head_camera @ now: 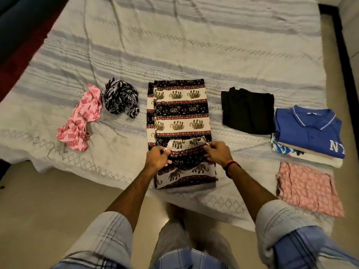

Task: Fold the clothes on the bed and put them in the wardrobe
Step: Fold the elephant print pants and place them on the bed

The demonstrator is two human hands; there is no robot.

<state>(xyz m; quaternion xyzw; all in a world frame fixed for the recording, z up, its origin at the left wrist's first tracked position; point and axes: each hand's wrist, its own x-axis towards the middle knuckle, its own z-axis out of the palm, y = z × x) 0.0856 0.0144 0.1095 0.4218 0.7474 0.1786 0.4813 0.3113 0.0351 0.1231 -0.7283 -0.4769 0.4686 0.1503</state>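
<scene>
left hand (158, 157) and right hand (217, 153) both pinch hem of elephant-print trousers (180, 111) on bed (174, 45)

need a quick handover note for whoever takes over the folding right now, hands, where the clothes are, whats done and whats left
Left hand and right hand: each pinches the near end of the elephant-print trousers, folding it up over the rest, mid-bed near the edge.
Done: black garment folded flat to the right; blue polo tops a folded stack at the right edge; pink patterned garment folded in front of that stack.
Left: finish the trousers; fold the crumpled pink-and-red garment and the crumpled black-and-white garment on the left; then carry everything to the wardrobe, which is not in view.
</scene>
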